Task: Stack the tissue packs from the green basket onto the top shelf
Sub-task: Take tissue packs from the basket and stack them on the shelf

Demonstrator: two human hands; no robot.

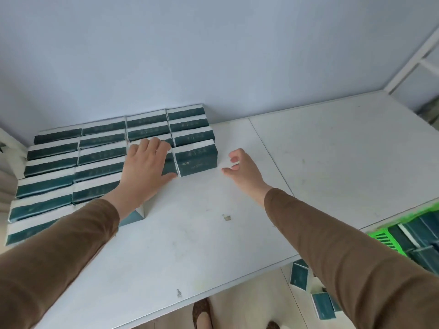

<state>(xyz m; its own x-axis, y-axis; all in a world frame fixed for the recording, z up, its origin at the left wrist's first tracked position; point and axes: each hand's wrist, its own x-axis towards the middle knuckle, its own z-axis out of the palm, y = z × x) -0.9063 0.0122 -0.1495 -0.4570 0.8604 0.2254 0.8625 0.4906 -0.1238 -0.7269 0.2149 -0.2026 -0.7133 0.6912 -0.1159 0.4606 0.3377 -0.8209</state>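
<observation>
Against a pale blue wall, the white top shelf (237,210) carried rows of teal tissue packs (102,153) filling its back left corner. I saw my left hand (145,167) pressing flat, fingers spread, on a front pack, while my right hand (244,169) hovered loosely open beside the rows, holding nothing. The green basket (389,241) with more packs sat below the shelf's right edge.

White top shelf (237,233) — scuffed and stained, a seam seen across its right part. Rows of dark green tissue packs (99,153) are stacked at its left rear, against the wall — a small scrap (226,217) lies mid-surface.
</observation>
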